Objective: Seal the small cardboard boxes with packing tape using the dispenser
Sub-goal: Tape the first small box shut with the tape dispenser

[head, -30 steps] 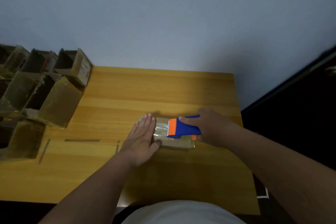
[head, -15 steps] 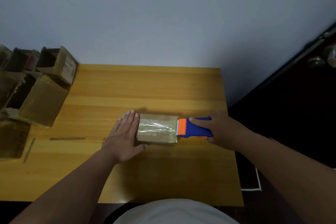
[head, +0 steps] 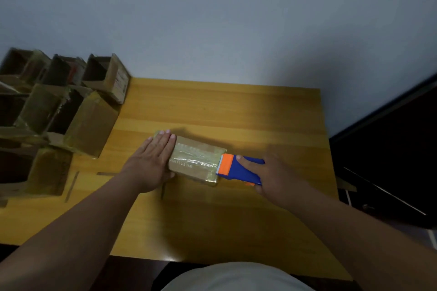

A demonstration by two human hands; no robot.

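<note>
Small cardboard box [head: 196, 160] lies flat at centre frame on the wooden table [head: 236, 113], a strip of clear tape glossy along its top. Left hand [head: 151, 163] flat, fingers straight, pressing the box's left end. Right hand [head: 274, 172] grasps the blue-and-orange tape dispenser [head: 238, 169], its orange blade end touching the box's right edge. Open cardboard boxes [head: 59, 111] clustered at left of frame.

Under my flat left hand [head: 151, 165] the small box [head: 197, 160] is matt brown cardboard, striped with glossy, wrinkled clear tape [head: 194, 160]. My right hand [head: 274, 176] grips a smooth blue-and-orange plastic dispenser [head: 238, 169]. The table [head: 224, 111] is satiny, varnished yellow wood.
</note>
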